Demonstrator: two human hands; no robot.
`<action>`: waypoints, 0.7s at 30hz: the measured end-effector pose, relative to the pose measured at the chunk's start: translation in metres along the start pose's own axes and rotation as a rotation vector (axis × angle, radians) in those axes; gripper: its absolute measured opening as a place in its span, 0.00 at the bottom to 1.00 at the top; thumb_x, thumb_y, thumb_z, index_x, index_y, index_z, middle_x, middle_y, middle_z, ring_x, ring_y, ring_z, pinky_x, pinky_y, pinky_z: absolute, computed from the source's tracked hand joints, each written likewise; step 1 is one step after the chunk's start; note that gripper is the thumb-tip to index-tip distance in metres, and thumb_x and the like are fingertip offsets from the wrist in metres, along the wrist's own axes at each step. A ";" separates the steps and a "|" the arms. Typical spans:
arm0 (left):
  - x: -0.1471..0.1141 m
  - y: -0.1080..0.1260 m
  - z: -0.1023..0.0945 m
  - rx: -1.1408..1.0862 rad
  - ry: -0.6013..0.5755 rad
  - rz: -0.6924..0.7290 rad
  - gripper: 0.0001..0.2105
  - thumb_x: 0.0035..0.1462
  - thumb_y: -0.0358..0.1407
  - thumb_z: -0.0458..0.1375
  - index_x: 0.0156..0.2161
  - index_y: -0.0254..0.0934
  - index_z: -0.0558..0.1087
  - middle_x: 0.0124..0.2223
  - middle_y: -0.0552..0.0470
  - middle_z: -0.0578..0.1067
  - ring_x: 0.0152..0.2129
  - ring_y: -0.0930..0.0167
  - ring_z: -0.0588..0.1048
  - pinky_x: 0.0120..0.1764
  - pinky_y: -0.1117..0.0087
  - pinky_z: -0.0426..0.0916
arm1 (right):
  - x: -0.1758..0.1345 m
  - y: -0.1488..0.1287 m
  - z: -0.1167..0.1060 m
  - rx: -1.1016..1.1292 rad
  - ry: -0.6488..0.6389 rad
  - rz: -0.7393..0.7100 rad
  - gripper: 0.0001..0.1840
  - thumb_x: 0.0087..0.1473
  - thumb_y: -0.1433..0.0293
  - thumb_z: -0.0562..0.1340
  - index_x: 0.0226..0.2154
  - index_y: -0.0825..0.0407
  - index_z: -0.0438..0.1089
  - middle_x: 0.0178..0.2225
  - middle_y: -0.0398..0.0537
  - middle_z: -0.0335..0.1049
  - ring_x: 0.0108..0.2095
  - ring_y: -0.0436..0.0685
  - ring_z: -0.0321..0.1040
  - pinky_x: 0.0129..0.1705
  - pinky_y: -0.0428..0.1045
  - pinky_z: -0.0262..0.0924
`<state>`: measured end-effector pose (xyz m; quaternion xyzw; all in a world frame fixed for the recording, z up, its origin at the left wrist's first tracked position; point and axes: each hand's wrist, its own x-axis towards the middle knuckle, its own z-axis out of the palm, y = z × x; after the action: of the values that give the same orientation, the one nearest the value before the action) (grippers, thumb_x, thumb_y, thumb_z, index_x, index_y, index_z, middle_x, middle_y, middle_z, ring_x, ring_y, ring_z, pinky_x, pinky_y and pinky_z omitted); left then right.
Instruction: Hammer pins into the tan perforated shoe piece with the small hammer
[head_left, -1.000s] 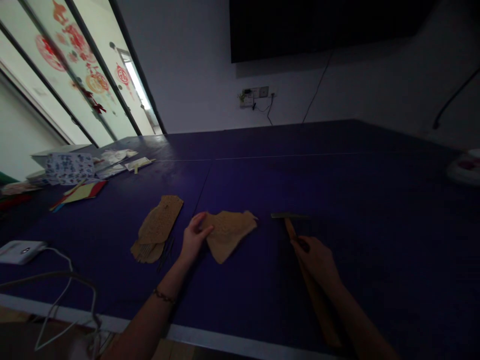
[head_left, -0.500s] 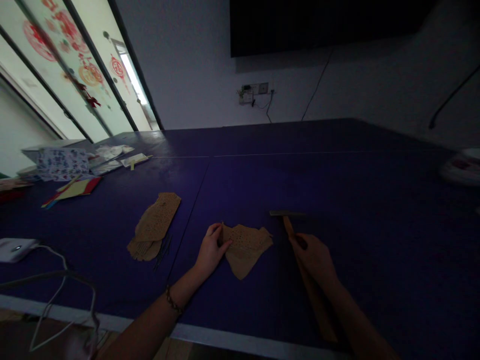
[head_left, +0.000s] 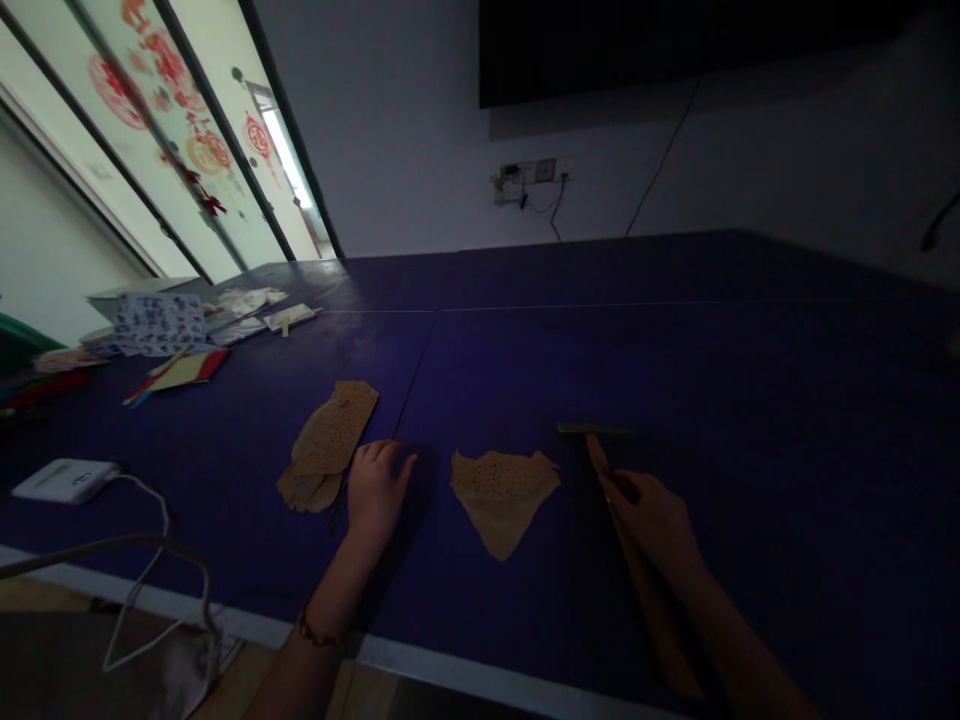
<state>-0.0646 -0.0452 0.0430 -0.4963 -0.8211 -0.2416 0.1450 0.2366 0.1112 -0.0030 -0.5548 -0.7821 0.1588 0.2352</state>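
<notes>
My right hand (head_left: pixel 656 525) is closed around the wooden handle of a hammer (head_left: pixel 598 455), whose narrow metal head points left on the table. Left of it lies a brown leather-like piece (head_left: pixel 504 500), roughly triangular, with small holes across its upper part. My left hand (head_left: pixel 377 490) is off that piece, fingers bent and thumb apart, with nothing visible in it. It hovers beside several thin dark rods (head_left: pixel 335 512), partly hidden by it. Just left of them is a stack of similar brown perforated pieces (head_left: pixel 334 430).
A white device (head_left: pixel 67 480) with a cable lies at the left on the purple table (head_left: pixel 637 360). Farther back are a yellow and red folder (head_left: pixel 184 370), a patterned item (head_left: pixel 160 323) and papers (head_left: pixel 244 303). A dark cable (head_left: pixel 112 541) crosses the lower left.
My left hand has let go of the brown piece and moved left to the thin rods. My right hand still holds the hammer. The view has shifted slightly left.
</notes>
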 end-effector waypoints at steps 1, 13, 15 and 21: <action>-0.001 -0.011 -0.010 0.087 0.004 -0.073 0.13 0.53 0.40 0.49 0.34 0.35 0.73 0.34 0.45 0.74 0.36 0.63 0.67 0.38 0.64 0.63 | 0.000 0.001 0.001 0.000 0.005 -0.002 0.18 0.48 0.60 0.53 0.32 0.56 0.69 0.31 0.53 0.70 0.31 0.58 0.68 0.35 0.51 0.60; -0.025 -0.054 -0.018 0.294 -0.210 -0.274 0.16 0.53 0.41 0.45 0.30 0.35 0.73 0.34 0.44 0.73 0.35 0.62 0.67 0.37 0.66 0.60 | -0.003 -0.004 -0.003 -0.014 0.007 0.000 0.18 0.50 0.60 0.52 0.32 0.56 0.69 0.31 0.53 0.70 0.31 0.57 0.67 0.35 0.50 0.60; -0.023 -0.054 -0.017 0.317 -0.235 -0.260 0.16 0.53 0.40 0.46 0.31 0.34 0.73 0.34 0.43 0.73 0.35 0.61 0.67 0.36 0.65 0.60 | -0.003 -0.004 -0.003 -0.019 0.010 -0.003 0.19 0.50 0.60 0.52 0.33 0.57 0.69 0.31 0.54 0.70 0.31 0.57 0.67 0.35 0.50 0.60; -0.022 -0.054 -0.016 0.374 -0.263 -0.234 0.16 0.53 0.39 0.45 0.30 0.33 0.73 0.33 0.41 0.72 0.34 0.61 0.66 0.36 0.65 0.59 | -0.003 -0.002 -0.001 -0.039 0.023 -0.036 0.19 0.50 0.60 0.52 0.34 0.57 0.68 0.31 0.54 0.69 0.31 0.57 0.67 0.36 0.51 0.60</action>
<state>-0.1020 -0.0914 0.0324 -0.3896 -0.9152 -0.0338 0.0974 0.2363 0.1072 -0.0020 -0.5469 -0.7921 0.1328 0.2362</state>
